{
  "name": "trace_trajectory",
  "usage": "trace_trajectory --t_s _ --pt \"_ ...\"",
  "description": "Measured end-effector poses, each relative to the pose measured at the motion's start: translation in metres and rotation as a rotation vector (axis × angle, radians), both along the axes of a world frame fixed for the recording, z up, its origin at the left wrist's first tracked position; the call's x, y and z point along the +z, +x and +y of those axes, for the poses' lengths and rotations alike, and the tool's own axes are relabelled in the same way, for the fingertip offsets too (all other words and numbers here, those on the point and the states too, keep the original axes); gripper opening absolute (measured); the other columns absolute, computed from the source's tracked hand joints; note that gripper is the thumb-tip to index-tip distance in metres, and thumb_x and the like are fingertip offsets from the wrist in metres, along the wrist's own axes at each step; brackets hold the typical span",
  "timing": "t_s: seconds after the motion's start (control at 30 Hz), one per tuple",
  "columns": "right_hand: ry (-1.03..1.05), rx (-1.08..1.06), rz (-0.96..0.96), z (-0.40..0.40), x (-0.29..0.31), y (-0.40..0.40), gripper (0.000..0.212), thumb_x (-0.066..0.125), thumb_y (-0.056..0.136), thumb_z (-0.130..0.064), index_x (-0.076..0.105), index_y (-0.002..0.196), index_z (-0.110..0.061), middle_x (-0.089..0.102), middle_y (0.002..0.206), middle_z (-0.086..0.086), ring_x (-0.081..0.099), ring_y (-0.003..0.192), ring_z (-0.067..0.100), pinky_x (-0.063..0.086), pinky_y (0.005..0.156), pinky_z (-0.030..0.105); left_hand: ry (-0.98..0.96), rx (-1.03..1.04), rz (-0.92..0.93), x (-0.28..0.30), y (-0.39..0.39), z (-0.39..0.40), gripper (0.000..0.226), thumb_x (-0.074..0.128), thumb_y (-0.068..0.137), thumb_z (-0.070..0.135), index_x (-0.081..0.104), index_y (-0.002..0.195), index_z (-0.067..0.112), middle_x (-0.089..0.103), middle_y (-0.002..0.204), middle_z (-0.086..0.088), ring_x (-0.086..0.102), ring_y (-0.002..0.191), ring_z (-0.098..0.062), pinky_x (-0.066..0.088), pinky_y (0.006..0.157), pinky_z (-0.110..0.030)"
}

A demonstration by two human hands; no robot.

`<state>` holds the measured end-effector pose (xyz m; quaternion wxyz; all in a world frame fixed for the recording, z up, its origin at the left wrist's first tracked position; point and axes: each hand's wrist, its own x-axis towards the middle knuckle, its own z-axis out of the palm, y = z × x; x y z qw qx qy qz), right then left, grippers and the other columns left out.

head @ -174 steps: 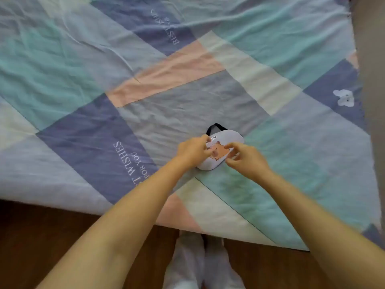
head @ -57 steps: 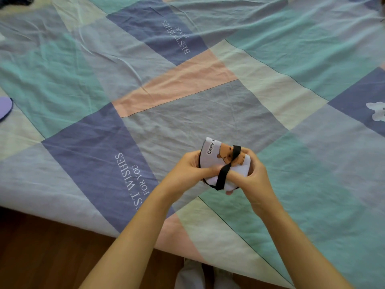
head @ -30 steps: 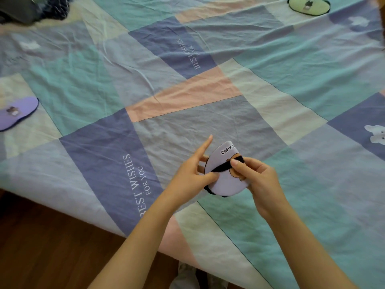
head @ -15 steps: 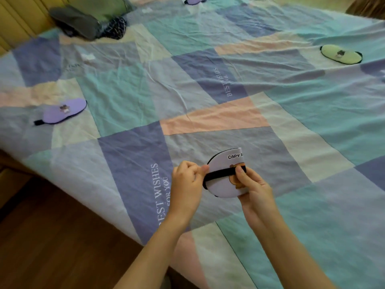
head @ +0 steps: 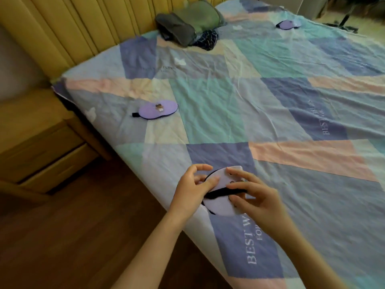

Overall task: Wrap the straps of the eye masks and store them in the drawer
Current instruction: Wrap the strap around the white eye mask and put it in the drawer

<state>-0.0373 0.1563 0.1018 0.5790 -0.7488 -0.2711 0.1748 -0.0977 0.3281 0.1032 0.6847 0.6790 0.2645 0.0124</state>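
A folded white eye mask (head: 219, 205) with a black strap wrapped across it is held above the bed's near edge. My left hand (head: 192, 189) grips its left side, thumb on the front. My right hand (head: 253, 193) holds its right side, fingers over the strap. A purple eye mask (head: 158, 109) with a black strap end lies flat on the bedspread to the upper left. Another purple eye mask (head: 288, 24) lies at the far end of the bed. A wooden nightstand with drawers (head: 41, 151) stands left of the bed; its drawers look closed.
The patchwork bedspread (head: 270, 113) covers the bed. Grey and green folded cloth items (head: 187, 26) sit near the yellow padded headboard (head: 79, 32). Dark wooden floor (head: 73, 226) lies between me and the nightstand.
The view has swung left, bringing the headboard and nightstand into sight. Both hands keep hold of the white mask, with the strap still around it, now nearer the bed's edge.
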Motion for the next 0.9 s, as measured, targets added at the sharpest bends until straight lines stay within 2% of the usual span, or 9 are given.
trace_trajectory --t_s 0.07,0.13,0.2,0.27,0.4,0.53,0.67,0.77,0.9 --pt "0.003 0.018 0.019 0.053 0.003 -0.003 0.032 0.069 0.077 0.007 0.073 0.099 -0.016 0.061 0.122 -0.021 0.056 0.118 0.0 0.055 0.079 0.019 0.087 0.031 -0.03 0.006 -0.014 0.049 0.021 0.065 0.086 0.033 0.06 0.106 0.029 0.067 0.102 0.005 0.065 0.094 -0.011 0.054 0.078 -0.024" --pt "0.009 0.032 0.041 0.115 0.005 -0.009 0.031 0.069 0.077 0.007 0.073 0.099 -0.015 0.063 0.122 -0.015 0.059 0.112 -0.001 0.054 0.079 0.018 0.303 0.058 -0.019 0.01 -0.037 0.112 0.023 0.061 0.089 0.038 0.059 0.109 0.029 0.061 0.108 0.014 0.058 0.098 -0.001 0.049 0.079 -0.016" --pt "0.023 0.044 0.066 0.174 0.008 -0.017 0.031 0.068 0.078 0.007 0.072 0.1 -0.013 0.064 0.123 -0.007 0.06 0.109 -0.001 0.054 0.085 0.023 0.684 0.046 0.043 0.01 -0.065 0.177 0.025 0.056 0.09 0.042 0.058 0.112 0.031 0.055 0.116 0.017 0.051 0.107 0.0 0.043 0.086 -0.019" --pt "0.052 0.057 0.087 0.238 0.01 -0.029 0.029 0.067 0.079 0.008 0.072 0.099 -0.012 0.064 0.123 -0.003 0.058 0.115 0.002 0.051 0.092 0.023 1.022 0.041 0.141 0.007 -0.099 0.246 0.027 0.052 0.091 0.043 0.057 0.114 0.03 0.053 0.123 0.014 0.047 0.114 -0.005 0.037 0.088 -0.022" --pt "0.101 0.128 0.152 0.354 0.01 -0.056 0.025 0.067 0.08 0.005 0.071 0.096 -0.014 0.066 0.119 -0.003 0.058 0.116 0.003 0.054 0.093 0.033 1.348 0.085 0.373 -0.007 -0.165 0.359 0.028 0.06 0.088 0.037 0.063 0.113 0.024 0.058 0.124 0.004 0.053 0.117 -0.017 0.046 0.088 -0.033" --pt "0.071 0.284 0.187 0.456 -0.003 -0.079 0.026 0.068 0.081 -0.001 0.071 0.1 -0.02 0.065 0.121 -0.007 0.062 0.111 0.011 0.055 0.089 0.037 1.404 0.137 0.569 -0.031 -0.217 0.446 0.034 0.068 0.082 0.033 0.065 0.113 0.019 0.061 0.124 -0.001 0.056 0.118 -0.021 0.05 0.087 -0.038" --pt "0.032 0.421 0.196 0.552 -0.026 -0.091 0.033 0.068 0.081 0.001 0.07 0.101 -0.025 0.066 0.119 -0.007 0.064 0.108 0.009 0.054 0.082 0.024 1.393 0.134 0.719 -0.076 -0.242 0.52 0.043 0.065 0.084 0.038 0.061 0.12 0.015 0.061 0.125 -0.004 0.056 0.118 -0.022 0.051 0.086 -0.038" --pt "-0.036 0.492 0.175 0.619 -0.045 -0.087 0.034 0.066 0.082 -0.001 0.067 0.105 -0.026 0.063 0.119 -0.009 0.064 0.103 0.005 0.054 0.075 0.017 1.324 0.116 0.777 -0.114 -0.236 0.568 0.05 0.059 0.088 0.041 0.051 0.131 0.017 0.057 0.131 -0.004 0.051 0.123 -0.022 0.047 0.091 -0.039" --pt "-0.121 0.537 0.181 0.709 -0.087 -0.076 0.037 0.067 0.083 -0.004 0.065 0.11 -0.029 0.063 0.116 -0.01 0.065 0.102 0.007 0.057 0.08 0.027 1.235 0.151 0.801 -0.171 -0.217 0.642 0.054 0.041 0.097 0.042 0.032 0.144 0.018 0.05 0.137 -0.005 0.041 0.13 -0.023 0.04 0.097 -0.039"
